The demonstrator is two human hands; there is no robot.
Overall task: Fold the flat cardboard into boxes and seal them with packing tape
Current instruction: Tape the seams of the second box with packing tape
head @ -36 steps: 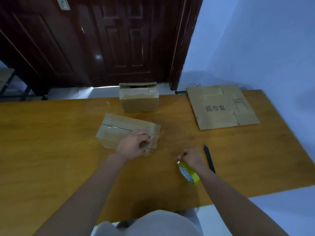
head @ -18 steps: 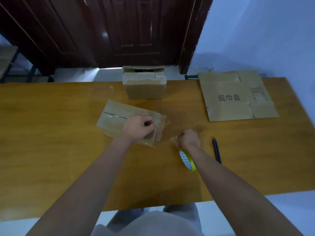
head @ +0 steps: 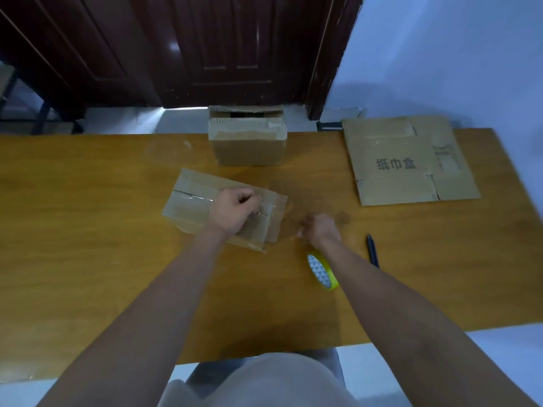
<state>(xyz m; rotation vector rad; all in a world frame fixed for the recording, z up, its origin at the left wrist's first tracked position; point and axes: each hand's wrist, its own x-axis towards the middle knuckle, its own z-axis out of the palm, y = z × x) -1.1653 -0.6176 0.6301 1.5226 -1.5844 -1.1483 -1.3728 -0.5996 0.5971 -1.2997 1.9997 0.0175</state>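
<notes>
A low folded cardboard box [head: 191, 201] lies at the middle of the wooden table [head: 88, 245], with clear tape along its top seam. My left hand [head: 235, 211] rests on the box's right end, fingers curled, holding it down. My right hand [head: 321, 230] is a closed fist just right of the box, pinching what looks like clear tape stretched from the box. The packing tape roll [head: 321, 271], with a yellow core, stands on edge against my right wrist. A flat cardboard sheet [head: 405, 163] with printed characters lies at the far right.
A taped upright box [head: 248, 142] stands at the table's far edge, behind the low box. A dark pen [head: 372, 249] lies right of my right forearm. A dark wooden door [head: 220, 48] and a pale wall are beyond the table.
My right hand has moved up and left, closer to the box, with the roll trailing near my wrist. My left hand stayed on the box. The camera tilted down a little.
</notes>
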